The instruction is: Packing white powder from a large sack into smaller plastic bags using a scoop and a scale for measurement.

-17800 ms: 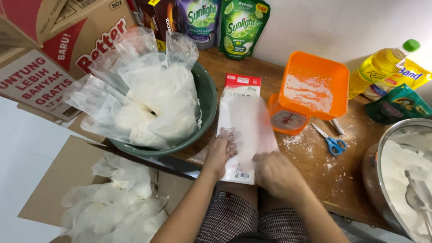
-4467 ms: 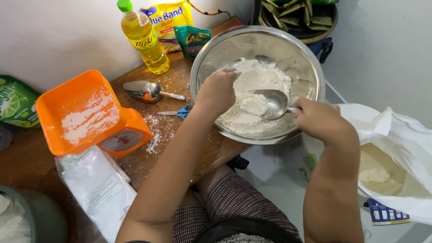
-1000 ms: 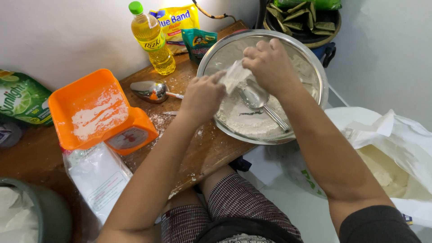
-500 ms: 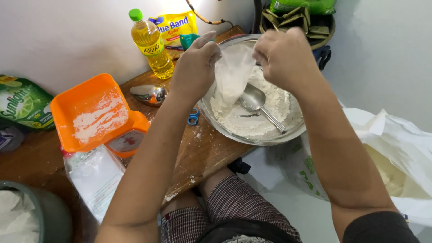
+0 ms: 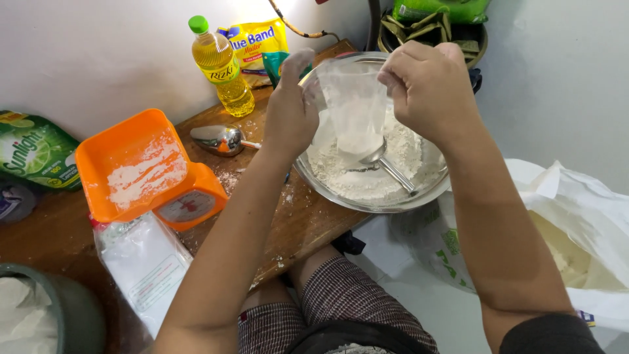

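Plastic bag (image 5: 354, 108), clear and small, hangs upright above the metal bowl (image 5: 373, 196), its long axis running top to bottom, mouth up and closed end pointing down at the flour (image 5: 367, 177) in the bowl. A little white powder sits in its lower end. The left hand (image 5: 291, 108) pinches the bag's rim on one side, fingers closed on the plastic; the right hand (image 5: 429, 88) grips the opposite rim, also clamped on it, so the mouth is held stretched between them. A metal spoon (image 5: 386, 167) lies in the flour just below the bag. On the wooden bench (image 5: 308, 229) beside the bowl lie a metal scoop (image 5: 219, 139), an orange kitchen scale (image 5: 147, 174) dusted with flour, and a yellow oil bottle (image 5: 219, 65). A large white sack (image 5: 576, 223) sits on the floor to the right.
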